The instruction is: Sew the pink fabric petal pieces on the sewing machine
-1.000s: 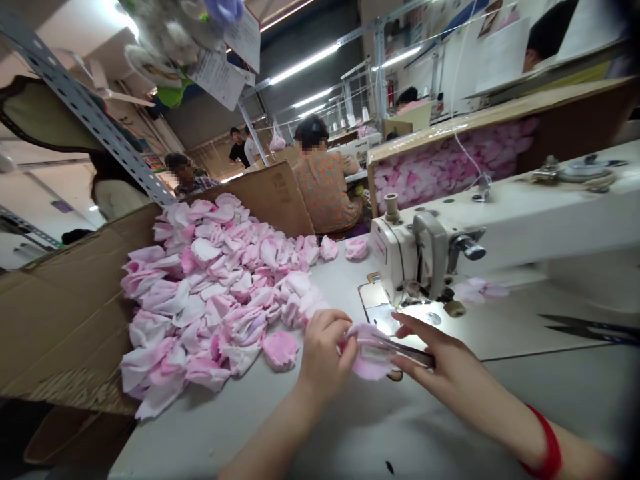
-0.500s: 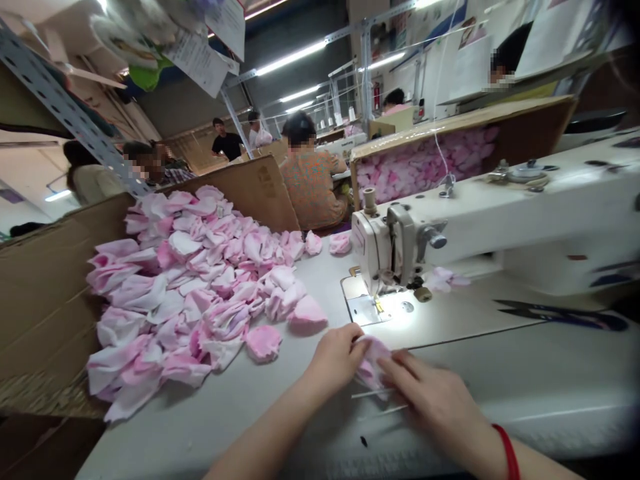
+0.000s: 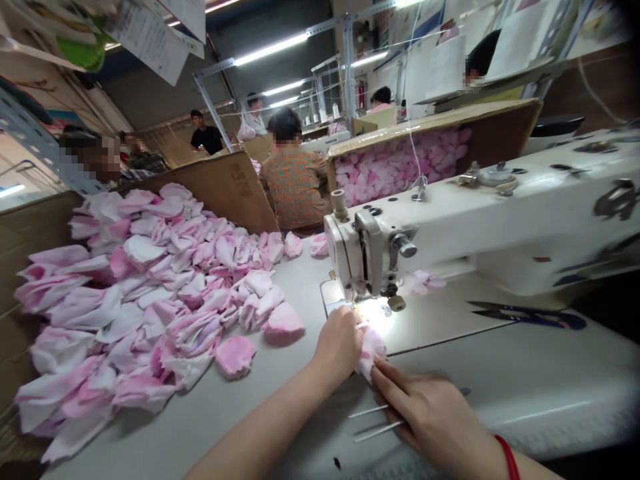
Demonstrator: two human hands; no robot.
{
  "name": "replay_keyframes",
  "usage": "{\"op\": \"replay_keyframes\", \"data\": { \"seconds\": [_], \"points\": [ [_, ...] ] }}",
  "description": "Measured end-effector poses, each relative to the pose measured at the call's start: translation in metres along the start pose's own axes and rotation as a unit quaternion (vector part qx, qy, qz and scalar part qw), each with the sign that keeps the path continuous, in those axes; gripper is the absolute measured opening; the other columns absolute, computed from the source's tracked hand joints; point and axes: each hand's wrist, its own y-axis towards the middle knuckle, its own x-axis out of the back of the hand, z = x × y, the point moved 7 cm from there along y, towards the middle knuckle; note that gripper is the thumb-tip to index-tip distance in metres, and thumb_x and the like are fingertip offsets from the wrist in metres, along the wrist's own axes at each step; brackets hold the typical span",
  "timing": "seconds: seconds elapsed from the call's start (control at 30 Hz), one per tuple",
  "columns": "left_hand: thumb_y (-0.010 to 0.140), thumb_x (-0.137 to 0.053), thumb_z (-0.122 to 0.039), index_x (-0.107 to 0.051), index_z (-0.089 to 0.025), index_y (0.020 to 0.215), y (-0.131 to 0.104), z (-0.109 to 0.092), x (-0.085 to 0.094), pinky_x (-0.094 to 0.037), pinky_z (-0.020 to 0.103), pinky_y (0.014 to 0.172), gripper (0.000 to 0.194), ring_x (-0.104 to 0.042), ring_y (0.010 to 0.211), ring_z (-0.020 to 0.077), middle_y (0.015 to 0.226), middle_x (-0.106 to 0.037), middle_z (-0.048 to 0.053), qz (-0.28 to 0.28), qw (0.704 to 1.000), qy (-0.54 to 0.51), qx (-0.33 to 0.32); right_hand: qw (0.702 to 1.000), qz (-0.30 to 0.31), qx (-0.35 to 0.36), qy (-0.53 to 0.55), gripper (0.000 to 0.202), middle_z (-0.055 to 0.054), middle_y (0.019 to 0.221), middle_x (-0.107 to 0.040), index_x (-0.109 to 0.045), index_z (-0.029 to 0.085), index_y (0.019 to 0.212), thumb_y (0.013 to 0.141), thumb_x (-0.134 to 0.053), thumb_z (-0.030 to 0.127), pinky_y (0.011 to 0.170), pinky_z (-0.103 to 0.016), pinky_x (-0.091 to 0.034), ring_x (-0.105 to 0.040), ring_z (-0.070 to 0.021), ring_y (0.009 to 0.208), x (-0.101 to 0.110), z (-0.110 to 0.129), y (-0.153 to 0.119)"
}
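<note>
My left hand is closed on a pink and white fabric piece, close below the lit needle area of a white sewing machine. At the lower edge of that piece, my right hand grips it between thumb and fingers. Two thin metal prongs, which look like tweezers, stick out to the left from under the right palm. The presser foot is mostly hidden behind my left hand. To the left lies a big heap of similar fabric pieces, with a single pink piece at its near edge.
Dark-handled thread snips lie on the machine bed at the right. Behind the machine stands a cardboard box full of pink pieces. A cardboard wall borders the heap. Co-workers, one in a patterned shirt, are beyond.
Both hands have carried the fabric piece up to the needle area, the left hand now covering the presser foot. The camera view has turned slightly right.
</note>
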Motion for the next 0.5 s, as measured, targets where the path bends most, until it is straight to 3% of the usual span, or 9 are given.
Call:
{"op": "replay_keyframes", "data": {
  "seconds": [0.1,0.2,0.3,0.5],
  "points": [
    [0.063,-0.044,0.001,-0.060,-0.020,0.088,-0.012,-0.020,0.011,-0.038,0.033,0.090,0.036,-0.046,0.100,0.0186,0.103,-0.055,0.004,0.019,0.992,-0.026,-0.119,1.000,0.008,-0.008,0.000,0.045,-0.015,0.114,-0.057,-0.055,0.010,0.112,0.070,-0.041,0.009,0.049,-0.029,-0.049,-0.061,-0.0177,0.058,-0.003,0.001,-0.001],
    [0.064,-0.051,-0.008,-0.063,-0.023,0.080,-0.028,-0.037,0.023,-0.023,0.044,0.103,0.025,-0.042,0.106,0.0230,0.104,-0.056,0.002,0.015,0.977,-0.001,-0.215,1.000,0.026,-0.014,-0.003,0.048,-0.015,0.114,-0.057,-0.055,0.012,0.114,0.068,-0.043,0.010,0.046,-0.029,-0.048,-0.062,-0.0194,0.060,-0.002,-0.002,0.000],
    [0.073,-0.050,-0.017,-0.061,-0.023,0.091,-0.030,-0.036,0.025,-0.014,0.052,0.104,0.022,-0.041,0.107,0.0248,0.101,-0.057,0.004,-0.011,0.979,0.066,-0.193,0.998,0.052,-0.032,0.002,0.043,-0.013,0.120,-0.053,-0.056,0.017,0.112,0.070,-0.046,0.014,0.048,-0.028,-0.049,-0.063,-0.0182,0.060,-0.001,-0.007,0.003],
    [0.077,-0.046,-0.013,-0.055,-0.018,0.092,-0.024,-0.026,0.003,-0.027,0.045,0.100,0.019,-0.048,0.095,0.0205,0.094,-0.058,0.005,-0.004,0.983,0.077,-0.168,0.999,0.034,-0.037,-0.018,0.036,-0.013,0.115,-0.057,-0.058,0.015,0.107,0.074,-0.044,0.013,0.048,-0.028,-0.050,-0.063,-0.0182,0.061,-0.001,-0.006,0.006]
  ]
}}
